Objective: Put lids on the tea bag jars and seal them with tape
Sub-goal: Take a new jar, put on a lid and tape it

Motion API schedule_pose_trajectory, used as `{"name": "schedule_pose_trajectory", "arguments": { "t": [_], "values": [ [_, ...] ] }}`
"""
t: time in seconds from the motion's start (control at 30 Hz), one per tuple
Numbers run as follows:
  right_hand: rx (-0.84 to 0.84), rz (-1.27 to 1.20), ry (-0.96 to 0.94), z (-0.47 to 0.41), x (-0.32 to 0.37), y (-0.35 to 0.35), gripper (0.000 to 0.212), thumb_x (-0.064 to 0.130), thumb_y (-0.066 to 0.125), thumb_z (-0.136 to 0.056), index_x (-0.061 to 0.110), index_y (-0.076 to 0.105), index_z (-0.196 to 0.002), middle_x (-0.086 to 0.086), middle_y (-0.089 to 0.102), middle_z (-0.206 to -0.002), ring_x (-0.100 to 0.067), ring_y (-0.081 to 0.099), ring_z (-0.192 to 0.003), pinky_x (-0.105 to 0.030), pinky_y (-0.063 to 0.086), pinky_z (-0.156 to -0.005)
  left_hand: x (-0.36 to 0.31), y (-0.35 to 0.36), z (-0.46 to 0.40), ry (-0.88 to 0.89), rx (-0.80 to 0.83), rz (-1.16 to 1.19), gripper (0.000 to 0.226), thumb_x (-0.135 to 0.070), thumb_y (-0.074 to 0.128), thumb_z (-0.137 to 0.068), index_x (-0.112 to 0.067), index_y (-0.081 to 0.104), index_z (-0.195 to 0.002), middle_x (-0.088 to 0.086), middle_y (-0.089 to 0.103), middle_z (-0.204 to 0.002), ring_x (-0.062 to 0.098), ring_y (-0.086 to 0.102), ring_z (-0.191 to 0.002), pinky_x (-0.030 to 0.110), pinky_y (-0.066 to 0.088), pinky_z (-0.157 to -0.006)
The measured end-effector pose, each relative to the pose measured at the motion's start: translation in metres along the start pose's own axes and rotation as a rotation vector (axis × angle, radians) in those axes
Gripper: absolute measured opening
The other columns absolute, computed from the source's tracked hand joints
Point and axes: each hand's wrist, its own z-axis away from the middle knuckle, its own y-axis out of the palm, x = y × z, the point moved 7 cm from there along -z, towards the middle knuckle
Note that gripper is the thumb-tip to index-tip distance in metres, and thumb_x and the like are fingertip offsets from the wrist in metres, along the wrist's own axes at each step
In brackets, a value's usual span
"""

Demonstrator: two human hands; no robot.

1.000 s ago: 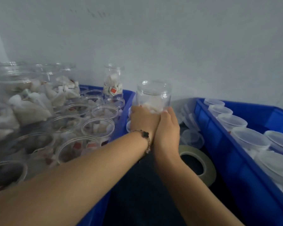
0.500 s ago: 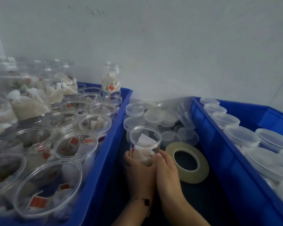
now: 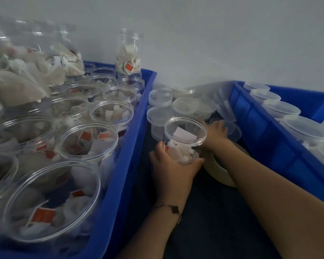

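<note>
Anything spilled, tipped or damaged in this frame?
Nothing stands out. The open jar stands upright in the left hand; the right hand reaches into the loose lids. The tape roll lies flat under the right forearm.

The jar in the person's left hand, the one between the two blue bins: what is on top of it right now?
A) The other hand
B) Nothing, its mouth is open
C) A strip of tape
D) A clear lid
B: the jar held by the left hand shows a bare open rim with tea bags inside, while the right hand reaches toward the loose lids behind it.
</note>
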Motion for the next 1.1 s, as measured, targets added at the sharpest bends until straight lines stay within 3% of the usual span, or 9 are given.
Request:
{"name": "schedule_pose_trajectory", "arguments": {
  "t": [0.07, 0.17, 0.4, 0.5, 0.6, 0.77, 0.87, 0.93, 1.1],
  "values": [
    [0.088, 0.049, 0.038, -0.015, -0.003, 0.006, 0.072, 0.048, 0.044, -0.092, 0.024, 0.008, -0.15, -0.028, 0.005, -0.153, -0.046, 0.004, -0.141, -0.06, 0.012, -0.112, 0.003, 0.002, -0.001, -0.005, 0.009, 0.005, 0.104, -0.049, 0.087, -0.052, -0.026, 0.03, -0.137, -0.012, 0.029, -0.118, 0.001, 0.034, -0.097, 0.007, 0.024, -0.059],
    [0.049, -0.045, 0.013, -0.022, 0.002, 0.004, 0.052, 0.032, 0.047, -0.093, 0.013, 0.036, -0.14, -0.023, 0.034, -0.144, -0.041, 0.032, -0.132, -0.053, 0.028, -0.109, 0.005, 0.0, 0.0, 0.001, -0.004, -0.004, 0.104, -0.051, 0.086, -0.052, -0.026, 0.03, -0.137, -0.01, 0.033, -0.123, 0.001, 0.034, -0.1, 0.007, 0.024, -0.061],
    [-0.05, -0.13, -0.07, -0.013, 0.005, -0.002, 0.04, 0.025, 0.045, -0.095, 0.007, 0.042, -0.131, -0.017, 0.047, -0.133, -0.032, 0.049, -0.118, -0.04, 0.042, -0.095, 0.002, -0.002, -0.001, 0.016, -0.011, -0.013, 0.106, -0.05, 0.086, -0.053, -0.023, 0.03, -0.138, -0.004, 0.037, -0.131, 0.002, 0.035, -0.101, 0.007, 0.026, -0.063],
    [-0.285, -0.375, -0.043, 0.006, 0.001, -0.044, 0.057, 0.042, 0.056, -0.089, 0.013, 0.039, -0.134, -0.014, 0.053, -0.128, -0.029, 0.053, -0.107, -0.039, 0.043, -0.08, 0.006, -0.001, -0.001, -0.007, -0.006, -0.009, 0.106, -0.05, 0.086, -0.051, -0.023, 0.031, -0.138, -0.004, 0.036, -0.132, 0.002, 0.034, -0.101, 0.008, 0.024, -0.062],
    [-0.438, -0.484, -0.12, 0.03, 0.011, -0.106, 0.082, 0.069, 0.052, -0.075, 0.028, 0.035, -0.143, -0.009, 0.047, -0.139, -0.033, 0.044, -0.124, -0.051, 0.04, -0.099, 0.008, -0.003, -0.001, -0.015, -0.025, 0.009, 0.109, -0.048, 0.088, -0.049, -0.023, 0.03, -0.138, -0.004, 0.036, -0.132, 0.003, 0.035, -0.102, 0.011, 0.029, -0.065],
    [-0.123, -0.264, -0.562, 0.084, 0.07, -0.124, 0.078, 0.079, 0.05, -0.068, 0.042, 0.044, -0.136, -0.003, 0.041, -0.139, -0.03, 0.031, -0.129, -0.051, 0.028, -0.106, 0.006, -0.001, -0.003, -0.005, -0.013, 0.039, 0.102, -0.053, 0.085, -0.045, -0.026, 0.037, -0.131, -0.009, 0.047, -0.12, 0.009, 0.051, -0.1, 0.023, 0.041, -0.071],
    [-0.2, -0.057, -0.657, 0.101, 0.082, -0.11, 0.045, 0.05, 0.05, -0.088, 0.036, 0.053, -0.131, -0.003, 0.042, -0.131, -0.024, 0.032, -0.121, -0.032, 0.02, -0.097, 0.005, 0.0, -0.004, 0.006, -0.011, 0.055, 0.099, -0.056, 0.083, -0.044, -0.027, 0.039, -0.127, -0.01, 0.05, -0.115, 0.009, 0.055, -0.096, 0.023, 0.043, -0.065],
    [-0.173, -0.117, -0.647, 0.104, 0.079, -0.104, 0.035, 0.045, 0.043, -0.093, 0.03, 0.061, -0.12, -0.002, 0.054, -0.122, -0.02, 0.045, -0.115, -0.031, 0.028, -0.099, 0.006, 0.001, -0.006, -0.001, -0.008, 0.057, 0.098, -0.055, 0.084, -0.045, -0.029, 0.038, -0.128, -0.012, 0.05, -0.113, 0.007, 0.055, -0.095, 0.021, 0.042, -0.063],
    [-0.059, -0.155, -0.576, 0.109, 0.073, -0.076, 0.078, 0.074, 0.039, -0.08, 0.028, 0.034, -0.144, -0.001, 0.039, -0.145, -0.023, 0.04, -0.129, -0.04, 0.036, -0.098, 0.008, 0.001, -0.008, 0.002, 0.002, 0.069, 0.101, -0.052, 0.083, -0.05, -0.032, 0.03, -0.133, -0.02, 0.038, -0.111, -0.006, 0.041, -0.086, 0.014, 0.033, -0.062]
  ]
}}
